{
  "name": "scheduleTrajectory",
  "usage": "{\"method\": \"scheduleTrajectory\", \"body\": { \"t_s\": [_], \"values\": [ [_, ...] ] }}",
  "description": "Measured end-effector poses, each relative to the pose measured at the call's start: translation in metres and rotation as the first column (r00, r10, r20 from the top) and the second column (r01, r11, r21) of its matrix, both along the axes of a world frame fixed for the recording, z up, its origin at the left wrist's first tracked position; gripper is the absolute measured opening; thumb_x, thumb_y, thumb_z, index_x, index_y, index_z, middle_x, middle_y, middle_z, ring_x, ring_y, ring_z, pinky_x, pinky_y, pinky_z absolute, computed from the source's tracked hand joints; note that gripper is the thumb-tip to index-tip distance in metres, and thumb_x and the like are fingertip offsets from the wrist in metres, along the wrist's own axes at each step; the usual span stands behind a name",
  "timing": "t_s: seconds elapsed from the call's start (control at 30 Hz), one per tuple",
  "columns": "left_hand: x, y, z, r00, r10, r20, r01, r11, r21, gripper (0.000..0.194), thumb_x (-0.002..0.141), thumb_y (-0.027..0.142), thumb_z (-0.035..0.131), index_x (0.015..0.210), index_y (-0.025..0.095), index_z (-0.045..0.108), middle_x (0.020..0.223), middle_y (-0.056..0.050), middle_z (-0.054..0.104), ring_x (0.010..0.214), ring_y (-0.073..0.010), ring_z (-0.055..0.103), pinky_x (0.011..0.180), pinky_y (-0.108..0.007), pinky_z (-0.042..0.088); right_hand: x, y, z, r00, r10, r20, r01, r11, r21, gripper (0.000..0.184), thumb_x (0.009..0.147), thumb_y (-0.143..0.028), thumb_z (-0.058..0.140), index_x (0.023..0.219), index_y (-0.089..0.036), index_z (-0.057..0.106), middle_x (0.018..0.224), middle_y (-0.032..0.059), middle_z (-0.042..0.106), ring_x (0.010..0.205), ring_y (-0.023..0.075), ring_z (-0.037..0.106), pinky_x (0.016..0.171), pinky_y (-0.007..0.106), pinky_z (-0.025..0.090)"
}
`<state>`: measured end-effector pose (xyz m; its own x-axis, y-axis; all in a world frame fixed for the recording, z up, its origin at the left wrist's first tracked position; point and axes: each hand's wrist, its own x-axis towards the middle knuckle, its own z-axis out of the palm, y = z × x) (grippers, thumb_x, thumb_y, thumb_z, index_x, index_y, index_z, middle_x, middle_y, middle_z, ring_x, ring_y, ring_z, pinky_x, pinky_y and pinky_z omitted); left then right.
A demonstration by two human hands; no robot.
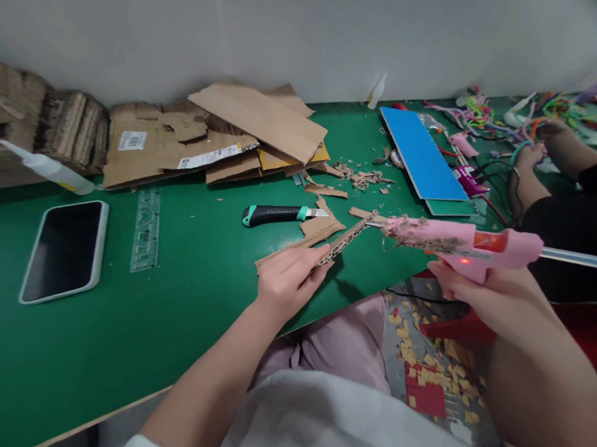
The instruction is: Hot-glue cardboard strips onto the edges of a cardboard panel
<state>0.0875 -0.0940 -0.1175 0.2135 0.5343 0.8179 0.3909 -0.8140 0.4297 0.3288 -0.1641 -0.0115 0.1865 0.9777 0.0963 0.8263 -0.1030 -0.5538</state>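
Between the fingers of my left hand point(291, 277) is a narrow cardboard strip point(347, 241), its corrugated edge facing up and its far end pointing right. My right hand point(475, 291) is wrapped round the handle of a pink hot glue gun point(462, 241). Brown scraps cling to the gun's barrel, a red light glows on its side, and a clear glue stick point(580, 259) sticks out of its back. The nozzle meets the strip's far end or is very close to it. Beyond my left hand lie a utility knife point(278, 214) with its blade out and a torn cardboard piece point(323, 223).
Cardboard sheets point(260, 115) are piled at the back by the wall. A phone point(64, 250), a clear ruler point(146, 230) and a glue bottle point(50, 170) lie left. Blue boards point(425, 150) are at right, near another person's hands point(530, 164). Scraps litter the floor point(436, 370).
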Motion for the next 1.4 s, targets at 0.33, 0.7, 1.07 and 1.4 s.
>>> {"method": "scheduleTrajectory", "body": {
  "t_s": [0.33, 0.7, 1.07, 1.4],
  "values": [
    [-0.0005, 0.0, -0.0006, 1.0, 0.011, -0.002, -0.011, 1.0, 0.006, 0.017, 0.077, 0.014, 0.064, 0.094, 0.015, 0.064, 0.076, -0.003, 0.07, 0.068, -0.0116, 0.065, 0.066, -0.02, 0.052, -0.0006, -0.0032, -0.0035, 0.994, -0.101, -0.043, 0.097, 0.992, -0.085, 0.025, 0.072, -0.044, 0.058, 0.069, -0.02, 0.055, 0.05, -0.0018, 0.051, 0.047, 0.0157, 0.05, 0.05, 0.029, 0.044],
    [0.0009, -0.0005, -0.001, 1.0, 0.026, -0.011, -0.026, 1.0, 0.013, 0.017, 0.077, 0.015, 0.064, 0.094, 0.016, 0.064, 0.076, -0.002, 0.07, 0.068, -0.0115, 0.065, 0.066, -0.02, 0.052, 0.0007, -0.0003, -0.0001, 0.974, -0.219, 0.062, 0.225, 0.968, -0.113, 0.029, 0.07, -0.049, 0.057, 0.066, -0.021, 0.053, 0.051, -0.0005, 0.054, 0.049, 0.017, 0.052, 0.049, 0.029, 0.04],
    [0.0013, -0.0004, -0.0006, 1.0, 0.019, -0.003, -0.019, 1.0, 0.016, 0.017, 0.077, 0.015, 0.064, 0.094, 0.015, 0.064, 0.075, -0.003, 0.07, 0.067, -0.0117, 0.065, 0.066, -0.02, 0.052, 0.0007, -0.0015, 0.0001, 0.965, -0.258, 0.052, 0.263, 0.958, -0.114, 0.033, 0.068, -0.052, 0.058, 0.068, -0.02, 0.055, 0.051, 0.0004, 0.055, 0.048, 0.0173, 0.052, 0.05, 0.03, 0.04],
    [0.0015, -0.0003, -0.0003, 1.0, 0.023, -0.009, -0.023, 1.0, 0.009, 0.016, 0.078, 0.016, 0.063, 0.094, 0.016, 0.064, 0.075, -0.002, 0.07, 0.067, -0.0117, 0.065, 0.065, -0.02, 0.052, -0.0008, -0.0019, 0.0012, 0.991, -0.118, 0.055, 0.122, 0.99, -0.077, 0.03, 0.073, -0.049, 0.055, 0.072, -0.019, 0.059, 0.058, 0.0025, 0.057, 0.051, 0.0166, 0.05, 0.049, 0.029, 0.041]
  ]
}}
